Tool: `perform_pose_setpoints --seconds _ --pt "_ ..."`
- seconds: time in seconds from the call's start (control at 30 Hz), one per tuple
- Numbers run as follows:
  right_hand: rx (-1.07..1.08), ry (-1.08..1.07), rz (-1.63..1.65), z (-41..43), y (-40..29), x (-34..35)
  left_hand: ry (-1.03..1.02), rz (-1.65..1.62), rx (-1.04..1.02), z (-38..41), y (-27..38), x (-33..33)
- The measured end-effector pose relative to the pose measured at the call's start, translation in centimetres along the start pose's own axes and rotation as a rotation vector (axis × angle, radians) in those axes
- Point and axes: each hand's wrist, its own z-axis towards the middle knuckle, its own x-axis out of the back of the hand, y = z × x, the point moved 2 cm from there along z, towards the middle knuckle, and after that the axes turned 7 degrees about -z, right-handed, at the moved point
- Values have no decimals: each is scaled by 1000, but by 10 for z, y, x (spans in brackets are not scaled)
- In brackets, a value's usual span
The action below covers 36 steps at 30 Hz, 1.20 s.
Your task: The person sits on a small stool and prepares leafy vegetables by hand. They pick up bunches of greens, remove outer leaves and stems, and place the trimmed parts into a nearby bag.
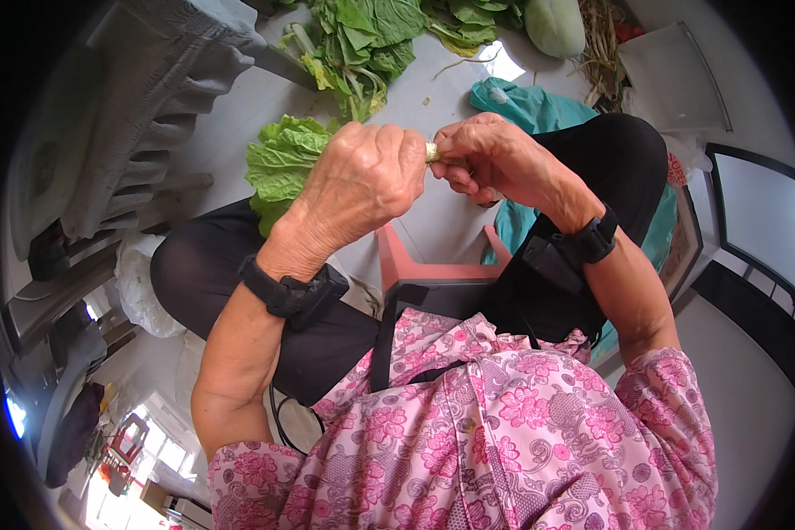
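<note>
A leafy green vegetable with crinkled leaves is gripped in my left hand, its leaves hanging out on the left. The pale cut-looking stem end sticks out past my left fist. My right hand pinches that end between thumb and fingers, so the two hands almost meet above my lap. Something small and dark shows under my right fingers, too hidden to name. Beyond the hands, a heap of leafy greens lies on the pale tiled floor, some leaves yellowed.
A pale green gourd-like vegetable and a bundle of dry stalks lie at the far right. A teal plastic bag spreads beside my right knee. Between my legs is a pink plastic stool. A cloth-covered table stands left.
</note>
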Motion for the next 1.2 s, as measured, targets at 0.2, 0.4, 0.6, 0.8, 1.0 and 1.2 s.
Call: perform_pose_setpoints --seconds 0.2,0.4,0.6,0.8,1.0,1.2 --pt "-31 37 101 -3 3 -8 36 -17 -13 -1 5 -5" --pt "-54 106 166 10 16 1 -30 41 7 -1 -4 -19" --pt "-17 121 95 2 7 -3 48 -39 48 3 -2 -12" --pt "-47 96 105 6 19 4 36 -68 6 1 3 -16" --pt "-28 198 115 5 21 0 -22 -8 -25 1 5 -22" --pt "69 190 84 3 15 -4 10 95 -29 6 -1 -19"
